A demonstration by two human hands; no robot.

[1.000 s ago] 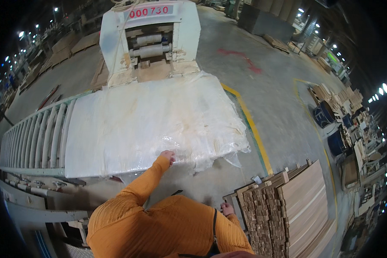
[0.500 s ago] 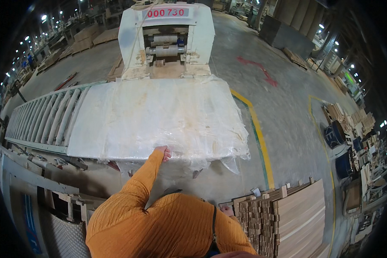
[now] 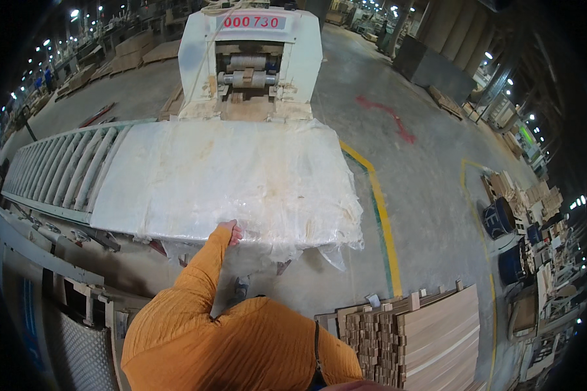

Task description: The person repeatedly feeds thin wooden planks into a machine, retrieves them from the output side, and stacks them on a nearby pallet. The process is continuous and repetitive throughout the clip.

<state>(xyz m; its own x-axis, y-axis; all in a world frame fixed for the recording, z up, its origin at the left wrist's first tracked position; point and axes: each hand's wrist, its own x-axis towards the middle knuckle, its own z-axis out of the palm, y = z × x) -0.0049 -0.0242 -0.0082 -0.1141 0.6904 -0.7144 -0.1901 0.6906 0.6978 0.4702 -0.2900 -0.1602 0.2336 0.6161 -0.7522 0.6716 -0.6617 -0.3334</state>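
My left hand (image 3: 234,233) rests at the near edge of a table covered with a wrinkled, clear plastic sheet (image 3: 241,176). Its fingers are curled closed against the plastic. Whether they pinch the film or only press on it, I cannot make out. An orange sleeve (image 3: 202,270) covers that arm. My right hand is out of sight; only the orange sleeve on that side shows, beside a stack of wooden boards (image 3: 440,339).
Behind the table stands a white machine (image 3: 248,72) with rollers in its opening. A roller conveyor (image 3: 62,169) joins the table's left side. Metal equipment (image 3: 78,332) is at lower left. A yellow floor line (image 3: 381,215) runs along the right, with blue drums (image 3: 499,218) farther off.
The view has shifted slightly, so table and machine sit farther left. My left hand stays at the same table edge. My right hand, partly visible by the boards before, has gone from sight.
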